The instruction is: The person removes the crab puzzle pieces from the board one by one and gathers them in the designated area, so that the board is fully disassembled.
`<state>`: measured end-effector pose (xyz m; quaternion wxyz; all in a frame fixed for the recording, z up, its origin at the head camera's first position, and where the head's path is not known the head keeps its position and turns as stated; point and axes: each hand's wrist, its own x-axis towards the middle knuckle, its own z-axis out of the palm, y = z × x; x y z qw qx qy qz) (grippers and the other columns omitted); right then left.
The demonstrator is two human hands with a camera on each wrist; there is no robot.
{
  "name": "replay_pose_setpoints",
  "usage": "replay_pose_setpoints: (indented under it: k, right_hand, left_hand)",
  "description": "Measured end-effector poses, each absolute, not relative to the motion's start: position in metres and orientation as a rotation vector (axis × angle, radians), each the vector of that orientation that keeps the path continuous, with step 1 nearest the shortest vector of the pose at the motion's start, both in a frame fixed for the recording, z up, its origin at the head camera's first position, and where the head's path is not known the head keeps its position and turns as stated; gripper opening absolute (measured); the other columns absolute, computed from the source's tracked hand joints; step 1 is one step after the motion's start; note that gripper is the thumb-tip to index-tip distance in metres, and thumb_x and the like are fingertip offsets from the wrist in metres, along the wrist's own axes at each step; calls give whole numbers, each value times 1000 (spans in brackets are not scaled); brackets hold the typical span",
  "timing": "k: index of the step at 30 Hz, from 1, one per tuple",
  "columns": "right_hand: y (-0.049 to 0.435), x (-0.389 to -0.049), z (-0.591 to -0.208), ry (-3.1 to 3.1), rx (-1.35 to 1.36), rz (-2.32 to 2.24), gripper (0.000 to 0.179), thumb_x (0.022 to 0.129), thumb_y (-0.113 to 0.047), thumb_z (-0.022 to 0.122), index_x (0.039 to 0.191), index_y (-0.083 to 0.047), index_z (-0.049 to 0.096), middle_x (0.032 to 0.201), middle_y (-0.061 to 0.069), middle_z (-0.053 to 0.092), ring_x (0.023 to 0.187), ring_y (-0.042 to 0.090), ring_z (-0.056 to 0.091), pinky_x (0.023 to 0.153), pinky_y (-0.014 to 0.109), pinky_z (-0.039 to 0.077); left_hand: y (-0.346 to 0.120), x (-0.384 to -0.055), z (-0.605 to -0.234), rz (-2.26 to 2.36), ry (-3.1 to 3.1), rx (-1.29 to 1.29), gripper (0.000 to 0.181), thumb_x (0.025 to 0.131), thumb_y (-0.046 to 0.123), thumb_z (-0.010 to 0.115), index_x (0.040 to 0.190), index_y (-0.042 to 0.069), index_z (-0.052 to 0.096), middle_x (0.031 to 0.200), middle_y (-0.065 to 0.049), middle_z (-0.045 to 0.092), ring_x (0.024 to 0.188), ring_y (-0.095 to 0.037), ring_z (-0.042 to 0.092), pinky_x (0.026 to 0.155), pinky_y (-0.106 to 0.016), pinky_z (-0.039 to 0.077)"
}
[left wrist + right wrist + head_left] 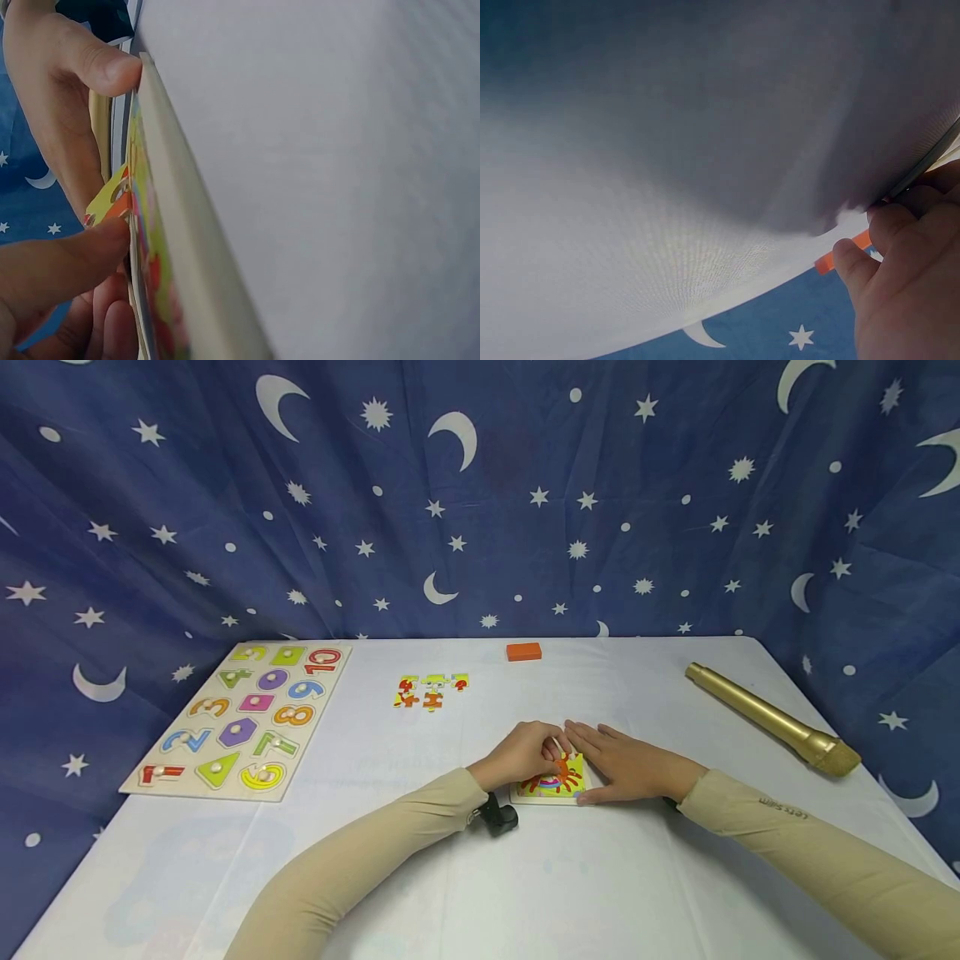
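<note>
In the head view a small jigsaw board with a pale rim lies in front of me, its yellow picture showing an orange crab-like figure. My left hand is over its left side, fingers bent. The left wrist view shows the left thumb and fingers pinching a yellow-and-orange puzzle piece, tilted up from the board's face. My right hand lies along the board's right side with extended fingers, its thumb touching the near edge. The fingers hide the board's far part.
Several loose puzzle pieces lie farther back, left of the board. An orange block sits near the table's back edge. A wooden number-and-shape board is at left; a gold microphone lies at right. A starry blue curtain hangs behind.
</note>
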<state>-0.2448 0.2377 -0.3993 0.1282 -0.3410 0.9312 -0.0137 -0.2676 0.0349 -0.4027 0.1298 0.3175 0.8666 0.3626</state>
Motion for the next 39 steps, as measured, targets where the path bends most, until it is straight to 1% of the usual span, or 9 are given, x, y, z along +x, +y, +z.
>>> replay_pose_setpoints:
  k: [13, 27, 33, 39]
  right_hand:
    - [239, -245, -403, 2710, -984, -35, 106, 79, -75, 46, 150, -4, 14, 158, 13, 14, 143, 29, 23, 115, 51, 21]
    - [239, -246, -404, 2714, -979, -43, 108, 78, -78, 43, 151, -4, 13, 158, 13, 14, 143, 30, 24, 115, 51, 21]
    - [239, -246, -403, 2709, -982, -35, 108, 78, -78, 42, 150, -4, 13, 158, 13, 13, 143, 30, 23, 115, 51, 20]
    - [238, -246, -402, 2703, -972, -29, 107, 79, -78, 42, 151, -4, 13, 158, 13, 12, 144, 29, 21, 115, 51, 20]
  left_hand:
    - [34, -267, -403, 1039, 2497, 900, 20, 79, 6, 74, 97, 4, 67, 76, -1, 62, 66, -2, 51, 62, -11, 43]
    - [35, -268, -403, 936, 2562, 981, 17, 80, 6, 72, 97, 4, 67, 80, -2, 64, 68, -1, 51, 64, -11, 43]
    - [33, -269, -400, 982, 2535, 956, 21, 78, 9, 75, 97, 3, 68, 79, -3, 65, 67, -2, 53, 63, -12, 44]
    - [26, -274, -395, 1041, 2507, 931, 24, 79, 10, 75, 101, 3, 69, 81, -5, 68, 67, -3, 54, 63, -13, 44]
